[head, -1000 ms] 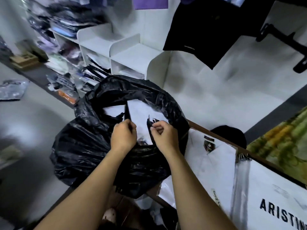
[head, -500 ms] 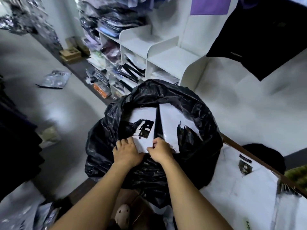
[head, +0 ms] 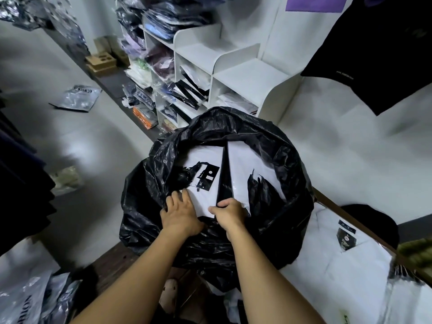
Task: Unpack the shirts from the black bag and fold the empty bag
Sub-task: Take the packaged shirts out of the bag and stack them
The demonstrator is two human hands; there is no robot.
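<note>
1. Since half a second before, both hands had reached further over the near rim, and the mouth of the bag [head: 287, 174] had spread wider, baring more of the two shirts inside.
2. That bag sat on the counter [head: 114, 258] at the centre of view, mouth up, its black plastic crumpled in a ring around the contents.
3. Two white packed shirts lay flat in it, side by side with a dark gap between them: the left shirt [head: 205, 160], with a black tag, at the mouth's 10 o'clock, and the right shirt [head: 243, 167] at its 1 o'clock.
4. At the rim's 7 o'clock the left hand [head: 180, 218] lay palm down, its fingers [head: 184, 197] straight and spread, pressing on the plastic and the near corner of the left shirt. It gripped nothing.
5. Just beside it, at 6 o'clock, the right hand [head: 230, 213] was knuckles up, thumb out over the left shirt's near edge. Its fingers curled down out of sight at the gap, and whether they gripped a shirt or plastic could not be told.
6. More packed shirts [head: 350, 260] lay on the counter at the bag's 4 o'clock, touching it.
7. A white shelf [head: 245, 73] stood at 12 o'clock, and a black garment [head: 374, 54] hung at 2 o'clock.
</note>
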